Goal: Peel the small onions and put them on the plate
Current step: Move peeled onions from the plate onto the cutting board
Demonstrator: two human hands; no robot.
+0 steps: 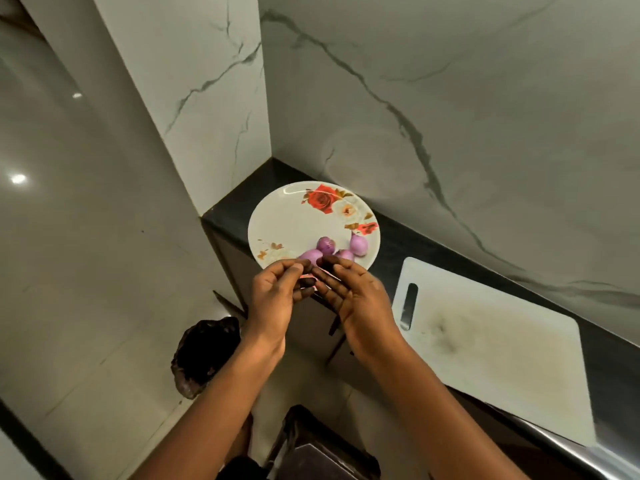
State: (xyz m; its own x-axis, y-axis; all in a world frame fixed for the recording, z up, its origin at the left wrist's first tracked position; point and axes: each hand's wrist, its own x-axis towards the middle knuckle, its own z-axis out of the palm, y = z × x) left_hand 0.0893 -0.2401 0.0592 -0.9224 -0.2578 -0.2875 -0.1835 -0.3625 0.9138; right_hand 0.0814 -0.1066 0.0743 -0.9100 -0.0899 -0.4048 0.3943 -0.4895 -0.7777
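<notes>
Veined marble walls meet black counter above glossy floor.

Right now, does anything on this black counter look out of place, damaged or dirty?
The white rectangular cutting board carries a dark smudged stain toward its slotted end. The round floral plate seems to slightly overhang the front edge of the black counter.

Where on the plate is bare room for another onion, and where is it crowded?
Free: the middle and left of the plate, between the rose print and the onions; the cutting board too. Crowded: the near rim, by the left hand and right hand.
</notes>
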